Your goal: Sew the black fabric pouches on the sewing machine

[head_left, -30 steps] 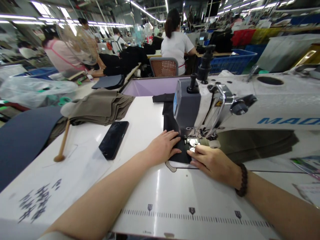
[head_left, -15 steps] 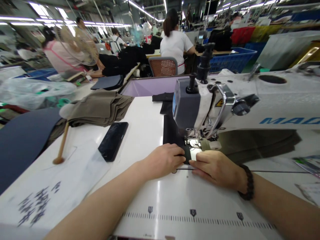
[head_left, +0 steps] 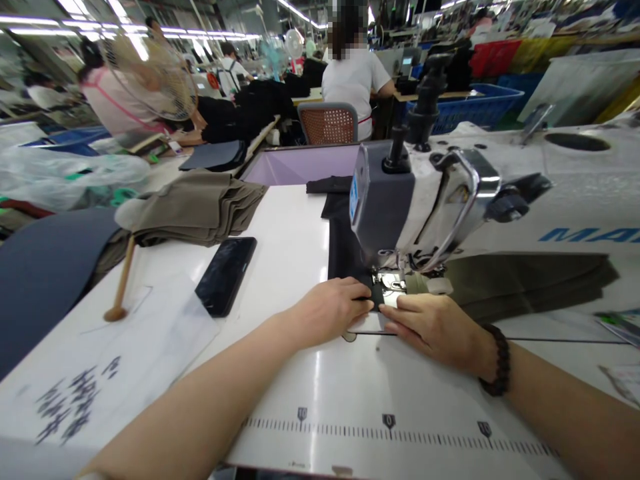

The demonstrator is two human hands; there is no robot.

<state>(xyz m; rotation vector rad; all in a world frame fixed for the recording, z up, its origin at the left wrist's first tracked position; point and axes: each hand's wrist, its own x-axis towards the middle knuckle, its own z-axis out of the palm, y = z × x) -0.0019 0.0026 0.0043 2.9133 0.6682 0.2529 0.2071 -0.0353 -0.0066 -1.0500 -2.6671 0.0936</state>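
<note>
A piece of black fabric (head_left: 343, 243) lies on the white machine bed, its right side running under the presser foot (head_left: 391, 280) of the sewing machine (head_left: 385, 200). My left hand (head_left: 333, 310) rests on its front end, the curled fingers pressing it down left of the needle plate. Just in front of the metal plate is my right hand (head_left: 433, 323), thumb and fingers drawn together at the fabric's front right corner. Its fingertips partly hide their grip. A dark beaded bracelet (head_left: 499, 360) circles the right wrist.
Left of the machine lie a black phone (head_left: 226, 277), a wooden-handled tool (head_left: 123, 283) and stacked olive fabric pieces (head_left: 200, 207). More olive fabric (head_left: 525, 283) lies beneath the machine arm. A ruler scale (head_left: 390, 432) marks the table front. A co-worker (head_left: 350, 80) sits ahead.
The black fabric has slid slightly away from me under the presser foot, and both hands have moved forward with it. The view has shifted a little.
</note>
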